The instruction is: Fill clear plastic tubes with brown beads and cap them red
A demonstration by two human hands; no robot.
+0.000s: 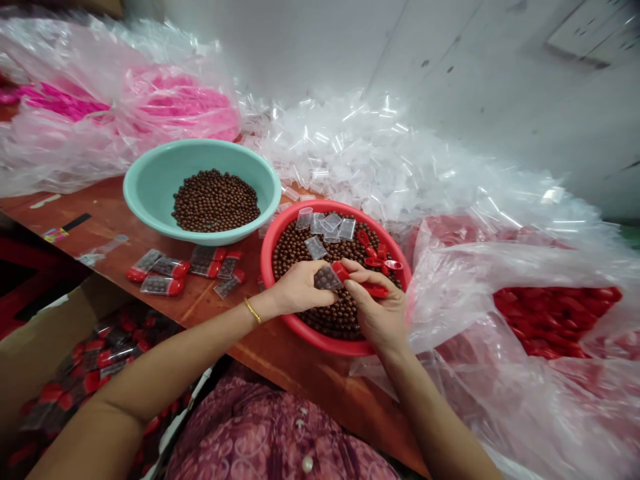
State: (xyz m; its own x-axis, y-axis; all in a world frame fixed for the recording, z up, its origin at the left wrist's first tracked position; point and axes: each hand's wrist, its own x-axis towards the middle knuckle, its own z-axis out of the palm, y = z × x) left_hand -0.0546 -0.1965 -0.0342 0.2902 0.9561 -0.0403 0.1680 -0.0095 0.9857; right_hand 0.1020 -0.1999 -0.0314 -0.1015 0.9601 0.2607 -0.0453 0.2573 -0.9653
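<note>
Over the red basin (269, 250), my left hand (299, 288) is closed around a small clear plastic container (327, 277) filled with brown beads. My right hand (381, 312) pinches the red cap (341, 272) at the container's end. Another red piece (376, 291) shows under the fingers of my right hand. Brown beads (334, 321) fill the basin beneath both hands. On top of them lie several empty clear containers (316, 247) and, to the right, several loose red caps (379, 257).
A turquoise basin (150, 193) with brown beads stands left. Filled red-capped containers (163, 285) lie on the red-brown table (280, 357). A box (55, 327) below holds more. Behind rises a heap of clear containers (370, 153). Plastic bags hold pink pieces (183, 100) and red caps (555, 317).
</note>
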